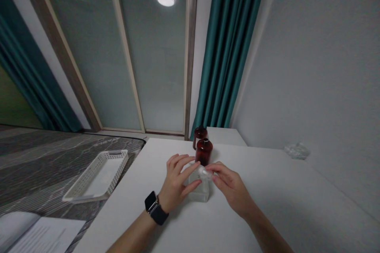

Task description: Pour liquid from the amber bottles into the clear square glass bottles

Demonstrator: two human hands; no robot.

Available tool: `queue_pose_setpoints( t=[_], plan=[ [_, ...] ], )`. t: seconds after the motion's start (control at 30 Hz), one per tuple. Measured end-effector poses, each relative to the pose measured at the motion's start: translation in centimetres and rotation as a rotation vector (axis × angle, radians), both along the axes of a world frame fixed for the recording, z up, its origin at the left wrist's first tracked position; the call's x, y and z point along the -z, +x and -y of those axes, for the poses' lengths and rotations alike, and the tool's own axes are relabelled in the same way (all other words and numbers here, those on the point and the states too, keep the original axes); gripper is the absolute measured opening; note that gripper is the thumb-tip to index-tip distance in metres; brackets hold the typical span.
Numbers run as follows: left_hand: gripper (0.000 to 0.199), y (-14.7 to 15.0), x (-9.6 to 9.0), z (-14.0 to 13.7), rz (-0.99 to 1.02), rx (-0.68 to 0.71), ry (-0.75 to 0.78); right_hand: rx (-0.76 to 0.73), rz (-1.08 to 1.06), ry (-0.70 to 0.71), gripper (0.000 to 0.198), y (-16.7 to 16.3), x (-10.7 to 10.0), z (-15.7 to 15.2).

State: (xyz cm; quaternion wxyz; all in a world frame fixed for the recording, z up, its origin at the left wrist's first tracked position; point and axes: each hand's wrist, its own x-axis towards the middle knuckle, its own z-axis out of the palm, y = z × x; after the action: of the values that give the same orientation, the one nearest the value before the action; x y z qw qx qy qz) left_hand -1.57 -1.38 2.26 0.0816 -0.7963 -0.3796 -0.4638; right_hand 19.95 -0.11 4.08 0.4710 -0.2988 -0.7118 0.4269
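Observation:
A clear, square-sided container (199, 191) stands on the white table (166, 148) in front of me. My left hand (178, 180), with a black watch (156, 208) at the wrist, reaches over its left side. The fingers of that hand are spread, and the thumb lies near the container's wall. My right hand (230, 185) pinches a small whitish translucent piece (204, 172) at the container's top; its exact kind is unclear. Just behind stands a dark red-brown bottle (204, 151) with an open neck, and a second brown bottle (200, 132) is partly hidden behind it.
A crumpled clear plastic piece (297, 151) lies at the table's far right by the wall. Left of the table, on a grey patterned surface, are a white perforated basket (74, 192) and an open book (50, 233). A white box-like block (225, 136) stands beyond the back edge.

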Motion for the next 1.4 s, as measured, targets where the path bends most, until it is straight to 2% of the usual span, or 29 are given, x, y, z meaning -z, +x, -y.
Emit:
queue_pose_setpoints(
  t=[0.13,0.23,0.43,0.6,0.8,0.97,1.2,1.4],
  plan=[
    [0.027,0.2,-0.3,0.1,0.148,-0.013,-0.033,-0.011,-0.042,-0.039,0.019,-1.4,-0.4,0.1],
    [0.019,0.2,-0.6,0.2,0.281,-0.010,-0.087,0.007,-0.112,-0.046,0.024,-2.3,-0.3,-0.2],
    [0.018,0.1,-0.5,0.1,0.519,0.091,-0.247,0.111,-0.076,0.161,0.014,-4.0,0.4,-0.2],
    [0.025,0.3,-0.1,-0.2,0.653,0.213,-0.314,0.076,-0.070,0.146,0.014,-4.4,0.6,0.1],
    [0.026,0.6,-0.1,-0.4,0.710,0.309,-0.425,0.020,-0.035,0.137,0.014,-3.9,0.4,-0.4],
    [0.029,0.6,-0.1,-0.5,0.713,0.289,-0.499,0.044,0.035,0.137,0.015,-3.6,0.2,-0.9],
    [0.025,0.3,-0.8,0.2,0.614,0.303,-0.516,0.097,0.079,0.166,0.016,-3.3,-0.9,-0.5],
    [0.014,0.2,-0.4,0.0,0.674,0.268,-0.462,0.132,0.090,0.186,0.015,-3.9,-0.8,0.1]
  ],
)
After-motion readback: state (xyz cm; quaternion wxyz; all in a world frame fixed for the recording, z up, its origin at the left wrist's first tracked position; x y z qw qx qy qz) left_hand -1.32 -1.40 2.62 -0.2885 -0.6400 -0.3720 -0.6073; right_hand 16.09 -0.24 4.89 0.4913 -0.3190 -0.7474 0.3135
